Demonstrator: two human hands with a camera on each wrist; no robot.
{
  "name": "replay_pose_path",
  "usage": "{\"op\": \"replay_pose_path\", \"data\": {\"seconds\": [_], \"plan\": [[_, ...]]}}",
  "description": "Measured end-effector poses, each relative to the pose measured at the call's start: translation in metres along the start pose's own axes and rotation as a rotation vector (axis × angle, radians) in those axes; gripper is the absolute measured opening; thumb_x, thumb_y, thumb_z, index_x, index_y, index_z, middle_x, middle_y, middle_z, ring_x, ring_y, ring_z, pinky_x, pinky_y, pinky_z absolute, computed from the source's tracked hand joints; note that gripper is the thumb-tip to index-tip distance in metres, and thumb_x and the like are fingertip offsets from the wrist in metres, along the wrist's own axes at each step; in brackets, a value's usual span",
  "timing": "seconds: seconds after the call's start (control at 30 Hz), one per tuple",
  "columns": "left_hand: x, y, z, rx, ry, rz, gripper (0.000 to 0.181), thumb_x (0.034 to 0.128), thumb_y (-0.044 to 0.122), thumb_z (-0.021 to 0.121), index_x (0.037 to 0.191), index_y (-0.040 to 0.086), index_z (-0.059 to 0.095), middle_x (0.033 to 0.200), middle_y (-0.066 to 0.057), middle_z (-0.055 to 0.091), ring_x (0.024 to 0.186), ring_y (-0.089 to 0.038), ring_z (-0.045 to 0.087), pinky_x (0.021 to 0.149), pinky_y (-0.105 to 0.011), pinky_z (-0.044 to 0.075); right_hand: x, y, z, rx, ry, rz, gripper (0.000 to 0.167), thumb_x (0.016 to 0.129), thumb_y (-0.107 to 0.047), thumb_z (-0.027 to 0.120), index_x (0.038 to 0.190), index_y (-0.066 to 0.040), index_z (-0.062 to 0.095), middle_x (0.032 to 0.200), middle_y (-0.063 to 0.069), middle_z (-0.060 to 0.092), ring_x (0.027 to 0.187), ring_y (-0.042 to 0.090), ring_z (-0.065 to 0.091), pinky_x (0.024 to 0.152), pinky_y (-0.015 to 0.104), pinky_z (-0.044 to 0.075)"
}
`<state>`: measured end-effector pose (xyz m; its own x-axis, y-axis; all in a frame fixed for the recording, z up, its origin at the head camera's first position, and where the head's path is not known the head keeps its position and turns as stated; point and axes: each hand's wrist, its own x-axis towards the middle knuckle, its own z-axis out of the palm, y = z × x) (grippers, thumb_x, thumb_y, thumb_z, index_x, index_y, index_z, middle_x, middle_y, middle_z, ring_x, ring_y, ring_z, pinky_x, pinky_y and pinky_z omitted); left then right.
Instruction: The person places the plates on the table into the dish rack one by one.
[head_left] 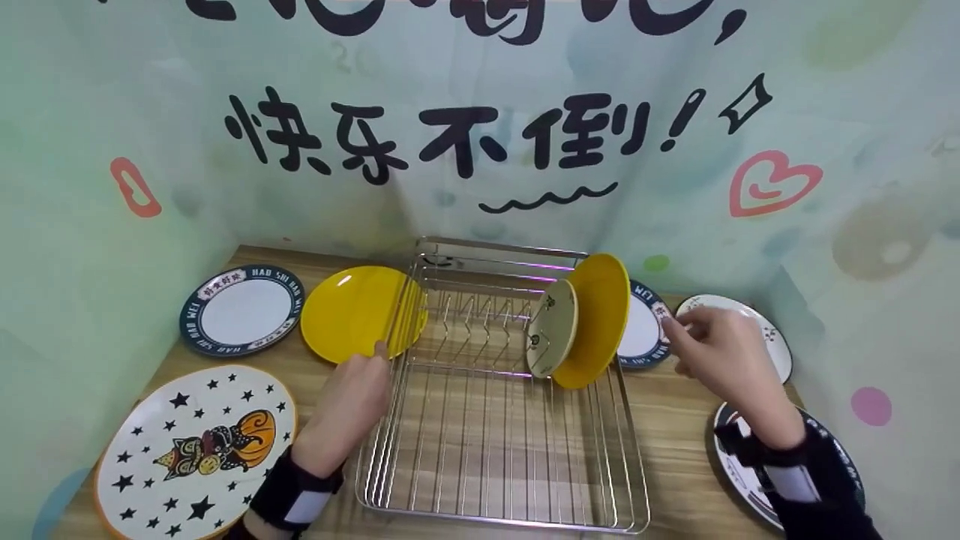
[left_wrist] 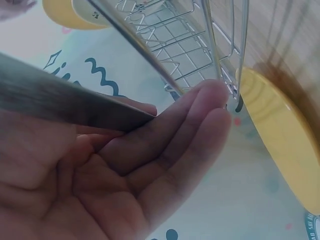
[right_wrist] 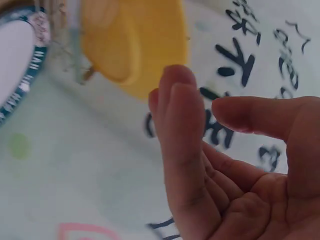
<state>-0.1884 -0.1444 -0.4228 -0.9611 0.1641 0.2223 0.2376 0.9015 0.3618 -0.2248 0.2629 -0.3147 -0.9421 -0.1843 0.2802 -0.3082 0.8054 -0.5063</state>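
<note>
A wire dish rack (head_left: pixel 502 517) stands in the middle of the table. My left hand (head_left: pixel 352 405) holds its left rim; in the left wrist view the left hand (left_wrist: pixel 150 165) has a flat grey bar between thumb and fingers. Upright at the rack's right side are a yellow plate (head_left: pixel 604 322) and, left of it, a smaller cream plate (head_left: pixel 551 330) with a dark pattern. My right hand (head_left: pixel 724 352) hovers right of these plates, holding nothing. Thumb and fingers of the right hand (right_wrist: pixel 185 150) stand apart in the right wrist view.
Left lie a blue-rimmed plate (head_left: pixel 240 311), a yellow plate (head_left: pixel 352 315) and a large star-patterned plate (head_left: pixel 202 442). Right are another blue-rimmed plate (head_left: pixel 641 330), a white patterned plate (head_left: pixel 776 337) and a dark-rimmed plate (head_left: pixel 832 450). A printed cloth (head_left: pixel 480 202) hangs behind the table.
</note>
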Motion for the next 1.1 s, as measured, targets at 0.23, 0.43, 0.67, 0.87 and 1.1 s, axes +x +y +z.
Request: {"op": "replay_pose_path", "data": {"seconds": [0.23,0.43,0.67,0.87,1.1], "plan": [[-0.002,-0.005,0.003,-0.051,0.051,0.021,0.038,0.0909,-0.009,0.048,0.125,-0.025,0.048,0.053,-0.005,0.042,0.044,-0.022,0.048,0.037,-0.032,0.043,-0.035,0.059,-0.001,0.403,-0.085,0.345,0.036,0.100,-0.018,0.060,0.104,0.017,0.063,0.075,0.012,0.069,0.062,0.022,0.069,0.056,0.035,0.059],[-0.002,-0.006,0.005,-0.083,0.060,-0.010,0.034,0.0964,-0.004,0.045,0.125,-0.022,0.051,0.052,-0.004,0.042,0.042,-0.019,0.045,0.035,-0.030,0.040,-0.045,0.095,0.016,0.693,-0.103,0.503,0.036,0.100,-0.016,0.058,0.115,0.017,0.056,0.088,0.012,0.070,0.079,0.023,0.071,0.073,0.036,0.059],[0.000,-0.003,0.005,-0.104,0.062,-0.035,0.033,0.0964,-0.003,0.046,0.124,-0.021,0.053,0.057,-0.007,0.047,0.046,-0.021,0.048,0.038,-0.032,0.044,-0.045,0.106,0.039,1.045,-0.092,0.685,0.032,0.102,-0.011,0.053,0.125,0.010,0.046,0.096,0.010,0.066,0.095,0.022,0.068,0.095,0.039,0.050],[0.004,-0.002,0.005,-0.094,0.061,-0.039,0.033,0.0959,-0.003,0.046,0.124,-0.020,0.054,0.060,-0.010,0.050,0.048,-0.023,0.051,0.040,-0.033,0.046,-0.035,0.107,0.051,1.185,0.047,0.754,0.031,0.102,-0.007,0.047,0.130,0.007,0.044,0.097,0.007,0.060,0.088,0.014,0.066,0.092,0.032,0.052],[-0.003,-0.001,0.008,-0.024,0.103,-0.006,0.034,0.0914,-0.007,0.050,0.122,-0.021,0.054,0.062,-0.017,0.056,0.047,-0.025,0.053,0.038,-0.034,0.047,-0.030,0.110,0.062,1.234,0.135,0.862,0.021,0.100,-0.006,0.049,0.119,0.001,0.046,0.105,0.008,0.046,0.081,0.013,0.060,0.092,0.032,0.052]]}}
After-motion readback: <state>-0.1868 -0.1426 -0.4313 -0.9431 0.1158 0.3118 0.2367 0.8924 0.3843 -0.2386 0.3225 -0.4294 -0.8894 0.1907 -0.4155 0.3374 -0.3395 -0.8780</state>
